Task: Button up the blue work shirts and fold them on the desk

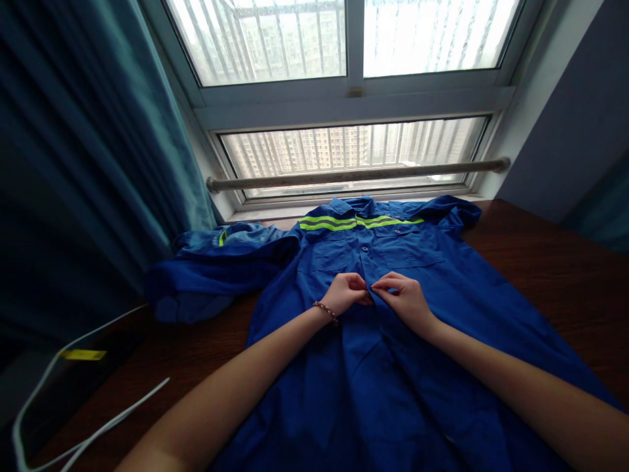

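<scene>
A blue work shirt [324, 367] with yellow-green reflective stripes lies spread out front side up, its collar toward the window. On its front placket, my left hand [348, 292] pinches the fabric edge between thumb and fingers; a beaded bracelet circles that wrist. Just to the right, my right hand [403, 298] pinches the facing edge, the fingertips of both hands almost meeting. Above them a button [364, 249] shows on the placket, fastened as far as I can see. Whatever button lies between the fingertips is hidden. Below the hands the front falls in loose folds.
Another bundle of blue clothing [196, 288] is heaped at the left, beside the curtain [98, 131]. White cables [115, 419] and a yellow strip [83, 354] lie at lower left. Dark wooden tabletop [521, 242] shows at the right. A rail [358, 175] crosses the window behind.
</scene>
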The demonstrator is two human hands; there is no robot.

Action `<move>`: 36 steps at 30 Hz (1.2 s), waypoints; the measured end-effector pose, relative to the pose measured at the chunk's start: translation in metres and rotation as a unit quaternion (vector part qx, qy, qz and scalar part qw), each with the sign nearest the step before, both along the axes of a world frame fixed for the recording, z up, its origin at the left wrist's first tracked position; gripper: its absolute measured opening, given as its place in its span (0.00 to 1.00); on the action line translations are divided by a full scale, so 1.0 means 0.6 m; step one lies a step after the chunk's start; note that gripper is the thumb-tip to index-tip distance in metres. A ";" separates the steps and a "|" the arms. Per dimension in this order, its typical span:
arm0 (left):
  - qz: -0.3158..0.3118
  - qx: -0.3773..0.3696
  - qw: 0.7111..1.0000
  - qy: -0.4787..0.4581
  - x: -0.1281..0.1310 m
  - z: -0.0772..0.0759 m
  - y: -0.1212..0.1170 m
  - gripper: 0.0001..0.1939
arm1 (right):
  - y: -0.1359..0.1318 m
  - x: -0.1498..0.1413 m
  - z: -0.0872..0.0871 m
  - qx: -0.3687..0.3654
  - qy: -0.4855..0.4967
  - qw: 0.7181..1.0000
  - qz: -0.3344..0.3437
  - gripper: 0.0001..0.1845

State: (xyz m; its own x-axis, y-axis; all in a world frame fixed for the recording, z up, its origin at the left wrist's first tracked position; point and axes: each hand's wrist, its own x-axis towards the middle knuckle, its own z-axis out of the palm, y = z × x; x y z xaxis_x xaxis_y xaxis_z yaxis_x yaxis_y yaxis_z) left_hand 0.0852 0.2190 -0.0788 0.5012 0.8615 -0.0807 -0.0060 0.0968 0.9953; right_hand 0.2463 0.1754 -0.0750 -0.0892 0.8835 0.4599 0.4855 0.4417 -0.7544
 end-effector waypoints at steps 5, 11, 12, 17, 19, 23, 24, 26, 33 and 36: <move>0.011 0.003 1.000 -0.002 0.001 0.001 -0.002 0.08 | 0.002 0.001 0.000 0.004 -0.013 1.000 -0.001 0.05; 0.031 0.013 0.999 0.014 0.007 0.010 -0.011 0.11 | 0.007 0.001 -0.006 -0.033 -0.044 0.998 -0.015 0.01; 0.039 0.022 0.999 0.023 0.008 0.010 -0.012 0.12 | 0.007 0.001 -0.007 -0.037 -0.050 0.998 -0.015 0.01; 0.079 0.039 0.995 0.037 0.016 -0.001 -0.010 0.09 | 0.008 0.000 -0.006 -0.046 -0.071 0.996 -0.024 0.05; 0.093 0.032 0.995 0.027 0.018 -0.007 -0.008 0.09 | 0.009 0.001 -0.006 -0.052 -0.071 0.996 -0.023 0.05; 0.111 0.022 0.994 0.011 0.020 -0.012 -0.006 0.10 | 0.009 0.002 -0.008 -0.064 -0.055 0.996 -0.015 0.06; 0.113 0.019 0.993 0.011 0.020 -0.012 -0.006 0.10 | 0.009 0.002 -0.009 -0.067 -0.052 0.996 -0.013 0.06; 0.115 0.015 0.993 0.016 0.021 -0.012 -0.006 0.10 | 0.010 0.003 -0.011 -0.071 -0.047 0.996 -0.010 0.06; 0.132 0.042 0.990 0.026 0.018 -0.012 -0.006 0.14 | 0.011 0.002 -0.014 -0.070 -0.026 0.997 -0.009 0.08; 0.136 0.041 0.990 0.015 0.017 -0.010 -0.010 0.16 | 0.013 0.003 -0.014 -0.080 -0.007 0.997 -0.008 0.08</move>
